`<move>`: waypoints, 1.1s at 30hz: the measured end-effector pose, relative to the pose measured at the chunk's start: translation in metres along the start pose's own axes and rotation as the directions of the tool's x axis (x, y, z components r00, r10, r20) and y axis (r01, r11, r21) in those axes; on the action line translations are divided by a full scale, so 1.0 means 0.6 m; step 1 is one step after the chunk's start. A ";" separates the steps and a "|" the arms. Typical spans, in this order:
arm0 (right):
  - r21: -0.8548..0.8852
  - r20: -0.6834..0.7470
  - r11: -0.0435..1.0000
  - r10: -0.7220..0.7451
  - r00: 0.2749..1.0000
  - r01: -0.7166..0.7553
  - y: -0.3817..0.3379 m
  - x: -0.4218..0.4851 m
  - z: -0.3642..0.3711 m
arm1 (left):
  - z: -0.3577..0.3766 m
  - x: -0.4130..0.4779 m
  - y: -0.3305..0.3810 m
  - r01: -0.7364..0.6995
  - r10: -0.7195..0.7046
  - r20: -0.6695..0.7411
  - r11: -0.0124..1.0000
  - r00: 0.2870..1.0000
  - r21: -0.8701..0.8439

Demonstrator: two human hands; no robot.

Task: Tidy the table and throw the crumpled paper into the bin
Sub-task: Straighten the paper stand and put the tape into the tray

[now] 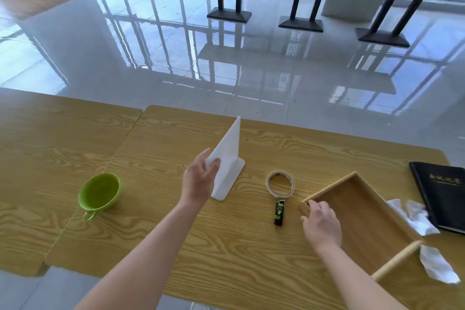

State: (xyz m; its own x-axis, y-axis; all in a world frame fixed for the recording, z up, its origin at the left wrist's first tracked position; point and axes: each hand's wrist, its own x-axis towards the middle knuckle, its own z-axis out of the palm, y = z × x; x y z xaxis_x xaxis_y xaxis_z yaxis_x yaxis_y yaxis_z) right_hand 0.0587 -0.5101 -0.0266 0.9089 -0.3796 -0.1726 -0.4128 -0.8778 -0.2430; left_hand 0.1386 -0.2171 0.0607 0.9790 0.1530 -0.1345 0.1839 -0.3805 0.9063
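Head view, tidying step. The left hand (198, 178) pinches a folded white sheet (227, 161) by its near edge, fingers closed on the paper, one end lifted and the other resting on the table (176, 246), to the left of the wooden tray (362, 219). The right hand (320, 224) rests on the tray's near-left corner; whether its fingers grip the rim cannot be told. A tape roll (280, 184) and a glue stick (279, 211) lie just left of the tray; a green cup (99, 192) stands far left of it. Crumpled paper (415, 216) lies against the tray's right side, beside a black folder (442, 199), with a second piece (437, 264) near the tray's front corner. No bin is visible. Next, judged: the sheet goes into the tray, steadied by the right hand; the crumpled pieces remain.
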 end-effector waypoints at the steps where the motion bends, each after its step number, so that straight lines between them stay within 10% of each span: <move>1: -0.044 -0.001 0.999 0.002 1.000 -0.002 0.003 0.000 -0.001 | 0.004 0.001 0.005 -0.008 0.008 0.000 1.000 1.000 -0.005; 13: 0.101 0.143 0.993 -0.082 0.986 0.068 -0.005 -0.069 0.027 | 0.018 -0.022 -0.001 -0.094 0.096 0.058 0.995 0.994 -0.037; 21: 0.246 0.207 0.935 0.206 0.956 -0.255 -0.053 -0.041 0.022 | 0.010 -0.026 0.008 -0.056 0.070 0.158 0.994 0.985 -0.094; 33: 0.261 0.216 0.933 0.196 0.957 -0.250 -0.129 -0.031 0.046 | 0.014 -0.018 0.019 -0.092 0.107 0.200 0.992 0.974 -0.081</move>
State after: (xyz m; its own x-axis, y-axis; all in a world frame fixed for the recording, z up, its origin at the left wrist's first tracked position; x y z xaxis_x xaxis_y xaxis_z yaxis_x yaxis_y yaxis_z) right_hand 0.0720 -0.4271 -0.0309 0.7756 -0.4722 -0.4188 -0.6276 -0.6476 -0.4322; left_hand 0.1310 -0.2308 0.0694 0.9906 -0.0745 -0.1145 0.0852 -0.3182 0.9442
